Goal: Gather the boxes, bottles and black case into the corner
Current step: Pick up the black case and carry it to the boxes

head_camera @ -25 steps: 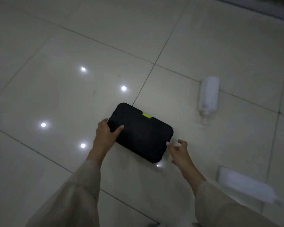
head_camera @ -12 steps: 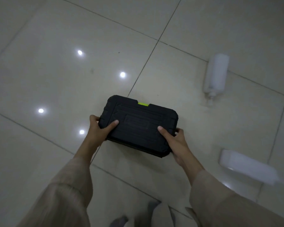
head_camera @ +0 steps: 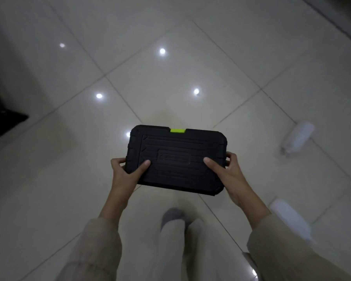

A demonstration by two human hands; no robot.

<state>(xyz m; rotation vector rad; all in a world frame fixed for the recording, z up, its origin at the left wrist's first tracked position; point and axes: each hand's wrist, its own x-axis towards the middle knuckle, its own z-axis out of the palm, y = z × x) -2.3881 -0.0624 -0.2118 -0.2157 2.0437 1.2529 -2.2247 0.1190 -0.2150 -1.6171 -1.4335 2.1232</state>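
Black ribbed plastic lies under both thumbs: the left hand [head_camera: 123, 173] presses its thumb flat on the lid of the black case [head_camera: 176, 159] while its fingers curl round the left end and underneath, and the right hand [head_camera: 229, 175] mirrors it on the right end, thumb on top, fingertips hooked over the edge. Both hands are closed on the case, gripping it firmly rather than pinching. It is held level and clear of the tiled floor [head_camera: 49, 179], in front of the body, with its green latch [head_camera: 177, 130] on the far edge, away from the person. A grip at both ends likely suits a wide, flat and perhaps heavy case, and keeps it from tipping open while carried to the corner. Out to the right, a white bottle [head_camera: 297, 137] lies on its side on the floor, well apart, and a second white object [head_camera: 288, 218], blurred, lies nearer the right sleeve; both seem yet to be gathered.
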